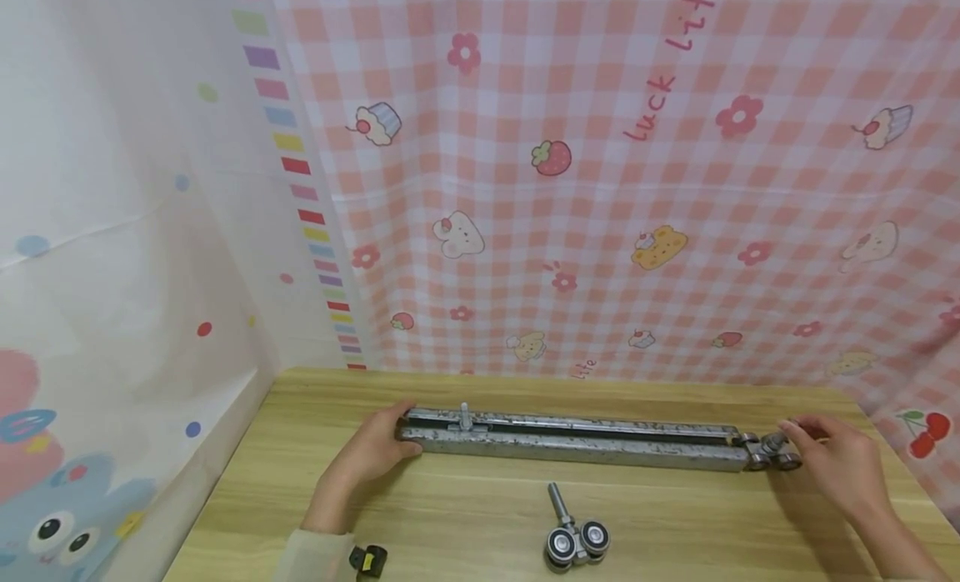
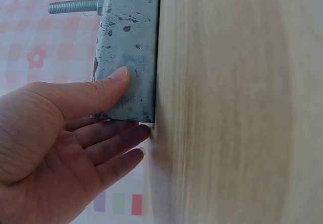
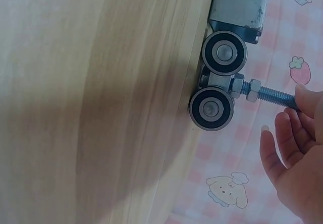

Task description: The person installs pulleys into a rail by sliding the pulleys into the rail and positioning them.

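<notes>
A long grey metal rail [image 1: 585,447] with a slot along its top lies across the table. My left hand [image 1: 377,442] grips its left end, thumb on the near side [image 2: 58,133]. A threaded bolt [image 1: 465,416] stands up from the slot near that end. At the right end, my right hand [image 1: 840,461] pinches the threaded bolt [image 3: 276,97] of a roller bracket between thumb and fingers. The bracket's wheels [image 3: 224,53] are at the rail's open end, one right by the opening and one farther out. Whether any wheel is inside cannot be told.
A second roller bracket [image 1: 577,545] with its bolt lies on the table in front of the rail. A small black object [image 1: 369,560] is beside my left sleeve. Patterned cloth [image 1: 555,232] hangs behind the table [image 1: 465,499], and a pale cloth hangs at the left.
</notes>
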Tool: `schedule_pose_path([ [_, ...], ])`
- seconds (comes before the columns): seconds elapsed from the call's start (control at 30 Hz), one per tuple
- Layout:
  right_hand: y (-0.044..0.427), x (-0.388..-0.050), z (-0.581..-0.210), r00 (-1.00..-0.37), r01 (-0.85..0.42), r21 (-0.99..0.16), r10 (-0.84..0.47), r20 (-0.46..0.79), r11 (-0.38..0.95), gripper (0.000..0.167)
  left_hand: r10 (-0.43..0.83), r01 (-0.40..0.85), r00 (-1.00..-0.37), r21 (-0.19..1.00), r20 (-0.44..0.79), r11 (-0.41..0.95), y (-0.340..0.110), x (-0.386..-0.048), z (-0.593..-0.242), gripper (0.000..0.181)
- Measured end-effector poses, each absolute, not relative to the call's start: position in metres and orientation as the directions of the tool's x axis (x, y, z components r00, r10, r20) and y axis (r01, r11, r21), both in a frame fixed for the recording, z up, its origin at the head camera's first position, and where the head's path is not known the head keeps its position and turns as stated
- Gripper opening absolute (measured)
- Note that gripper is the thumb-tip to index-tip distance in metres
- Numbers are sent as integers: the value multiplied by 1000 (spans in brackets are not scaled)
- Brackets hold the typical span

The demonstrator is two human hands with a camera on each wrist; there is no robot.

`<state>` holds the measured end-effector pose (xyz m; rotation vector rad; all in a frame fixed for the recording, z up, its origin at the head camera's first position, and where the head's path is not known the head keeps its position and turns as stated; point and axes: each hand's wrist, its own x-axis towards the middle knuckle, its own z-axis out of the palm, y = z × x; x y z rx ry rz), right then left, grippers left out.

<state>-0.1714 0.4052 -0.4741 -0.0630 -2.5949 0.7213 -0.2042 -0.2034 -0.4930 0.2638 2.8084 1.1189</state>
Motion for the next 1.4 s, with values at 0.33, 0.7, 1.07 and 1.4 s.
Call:
schedule_pose_path([
  [0.33,400,-175,-476,-856,-146,-493,140,498,858,14,195,114,-980,689,-41,716,-202,-206,-489,68],
  [0.7,396,-174,-477,-886,-140,-512,124,448,848,16,198,116,-979,688,-41,716,-203,-205,-489,68],
  [1.07,392,-174,-474,-888,-160,-506,100,448,847,16,192,112,-981,691,-40,714,-203,-204,-490,67],
  [1.4,383,-172,-472,-906,-144,-523,100,410,840,20,190,107,-981,695,-44,711,-202,-204,-490,68],
])
